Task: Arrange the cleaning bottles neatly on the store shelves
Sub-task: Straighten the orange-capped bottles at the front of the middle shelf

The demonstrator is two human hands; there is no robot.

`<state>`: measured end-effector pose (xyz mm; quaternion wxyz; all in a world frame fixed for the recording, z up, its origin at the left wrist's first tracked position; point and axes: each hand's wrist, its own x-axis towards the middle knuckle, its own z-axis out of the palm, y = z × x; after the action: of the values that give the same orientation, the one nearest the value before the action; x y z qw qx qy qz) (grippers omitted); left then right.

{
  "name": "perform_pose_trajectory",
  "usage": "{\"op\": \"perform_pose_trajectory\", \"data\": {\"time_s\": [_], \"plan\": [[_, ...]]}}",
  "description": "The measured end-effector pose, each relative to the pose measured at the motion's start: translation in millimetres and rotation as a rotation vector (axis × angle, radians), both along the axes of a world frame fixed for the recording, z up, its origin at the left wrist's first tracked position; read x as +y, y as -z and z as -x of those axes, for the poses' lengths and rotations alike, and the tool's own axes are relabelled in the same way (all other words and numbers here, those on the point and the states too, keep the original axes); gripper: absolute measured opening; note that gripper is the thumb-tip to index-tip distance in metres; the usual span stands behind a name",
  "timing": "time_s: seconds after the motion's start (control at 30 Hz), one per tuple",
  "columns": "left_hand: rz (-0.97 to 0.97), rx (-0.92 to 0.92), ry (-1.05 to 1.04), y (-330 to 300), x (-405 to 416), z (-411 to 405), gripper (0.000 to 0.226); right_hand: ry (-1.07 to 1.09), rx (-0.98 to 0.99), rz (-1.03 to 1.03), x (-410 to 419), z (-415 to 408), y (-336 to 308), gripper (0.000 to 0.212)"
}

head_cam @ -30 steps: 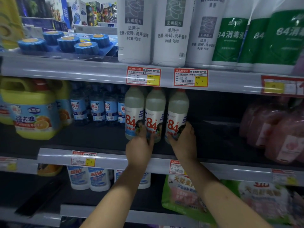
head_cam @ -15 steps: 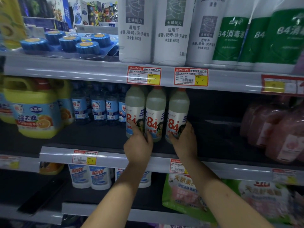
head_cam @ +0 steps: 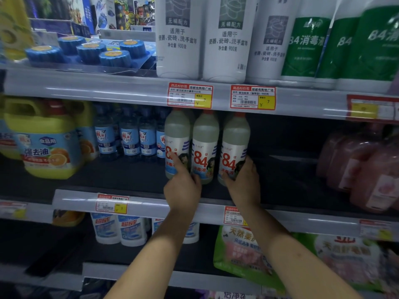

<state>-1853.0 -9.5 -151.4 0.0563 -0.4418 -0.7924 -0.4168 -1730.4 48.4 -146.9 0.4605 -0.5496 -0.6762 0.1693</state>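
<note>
Three pale "84" disinfectant bottles with red caps stand side by side on the middle shelf (head_cam: pixel 291 186): the left bottle (head_cam: pixel 176 134), the middle bottle (head_cam: pixel 205 143) and the right bottle (head_cam: pixel 235 143). My left hand (head_cam: pixel 182 186) is low in front of the left and middle bottles, its forefinger stretched up onto the left bottle's label. My right hand (head_cam: pixel 244 182) wraps its fingers around the lower part of the right bottle. A narrow gap separates the right bottle from the middle one.
Small blue bottles (head_cam: pixel 129 137) and yellow jugs (head_cam: pixel 47 139) stand left of the "84" bottles; pink refill bags (head_cam: pixel 371 169) sit at the right. Tall white bottles (head_cam: pixel 179 37) and green-labelled ones (head_cam: pixel 308 44) fill the shelf above. White bottles (head_cam: pixel 121 229) and green bags (head_cam: pixel 241 251) lie below.
My left hand has shifted left from the middle bottle, its forefinger now raised onto the left bottle. My right hand stays on the right bottle.
</note>
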Motion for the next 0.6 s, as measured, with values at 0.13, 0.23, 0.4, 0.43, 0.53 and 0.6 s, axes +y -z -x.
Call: {"op": "perform_pose_trajectory", "data": {"time_s": [0.13,0.23,0.4,0.43,0.53,0.6], "plan": [[0.002,0.003,0.003,0.5,-0.2,0.1,0.077,0.007,-0.012,0.002,-0.3,0.3,-0.1,0.085],[0.002,0.011,0.009,0.9,-0.3,0.5,0.074,0.001,-0.005,-0.001,-0.1,0.4,0.2,0.085],[-0.010,0.030,0.030,1.4,0.5,1.0,0.070,0.004,-0.009,0.004,0.6,0.7,0.2,0.083],[-0.009,0.037,0.033,1.8,0.5,1.0,0.070,0.004,-0.007,0.005,0.7,0.8,0.2,0.083],[-0.009,0.052,0.032,2.9,0.9,1.2,0.069,-0.001,-0.005,0.007,0.9,0.8,0.7,0.082],[-0.014,0.050,0.033,2.3,-0.3,1.3,0.069,-0.004,-0.009,0.007,1.0,1.1,1.1,0.082]]}}
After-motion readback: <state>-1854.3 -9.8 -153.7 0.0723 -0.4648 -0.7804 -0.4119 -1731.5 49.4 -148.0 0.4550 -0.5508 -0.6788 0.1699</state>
